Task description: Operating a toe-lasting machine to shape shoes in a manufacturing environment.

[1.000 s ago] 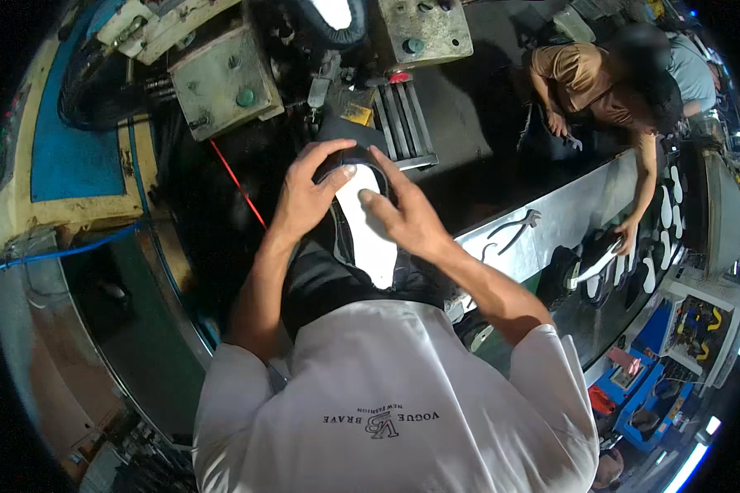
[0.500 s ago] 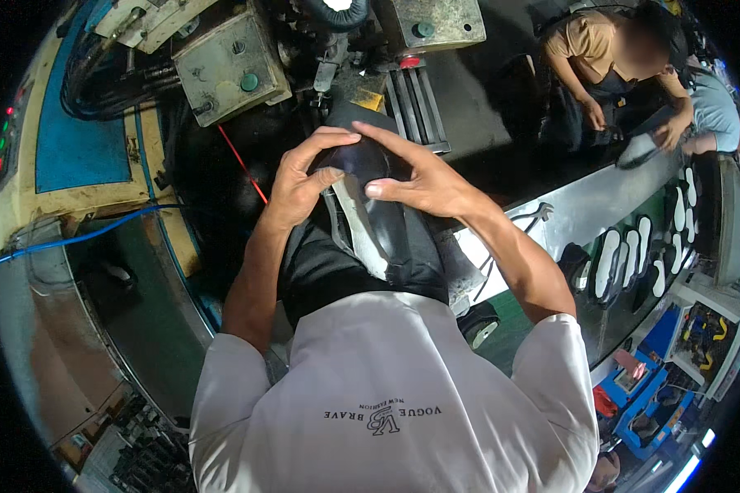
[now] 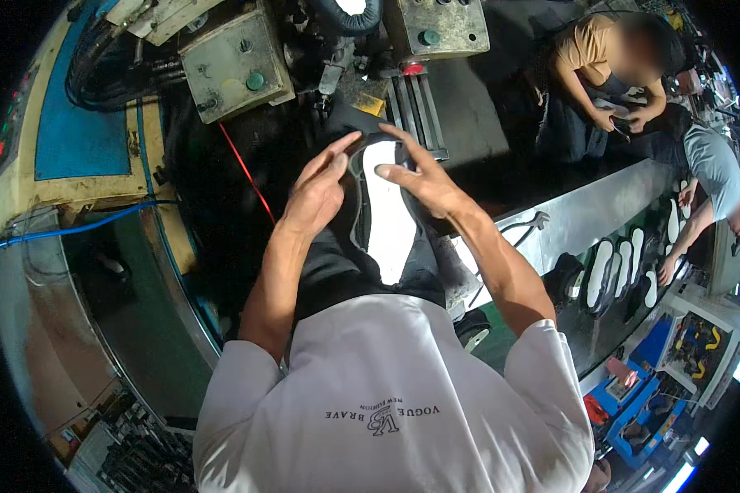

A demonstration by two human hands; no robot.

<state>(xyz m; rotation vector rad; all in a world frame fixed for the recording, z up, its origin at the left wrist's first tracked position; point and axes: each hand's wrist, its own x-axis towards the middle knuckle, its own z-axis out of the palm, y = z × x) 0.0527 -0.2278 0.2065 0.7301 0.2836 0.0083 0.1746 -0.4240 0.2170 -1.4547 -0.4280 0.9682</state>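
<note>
A dark shoe upper [image 3: 357,215] with a white insole board [image 3: 390,215] on its underside lies above my lap, its toe end away from me and the white face up. My right hand [image 3: 423,179] grips the toe end, thumb pressed on the white board and fingers round the far edge. My left hand [image 3: 319,187] is at the left side of the toe, fingertips against its edge and thumb raised beside it. The shoe's lower side is hidden.
Ahead stand machine boxes with green buttons [image 3: 255,80] and a slotted metal bracket [image 3: 419,111]. A wrench [image 3: 539,220] lies on the metal ledge at right. Beyond it are several white-soled shoes [image 3: 600,273]. Two co-workers [image 3: 588,62] are at the far right; one reaches toward the shoes.
The shoe has been rolled over in my hands, so its white underside now faces up. My left thumb has come off it. One co-worker now reaches down to the row of shoes.
</note>
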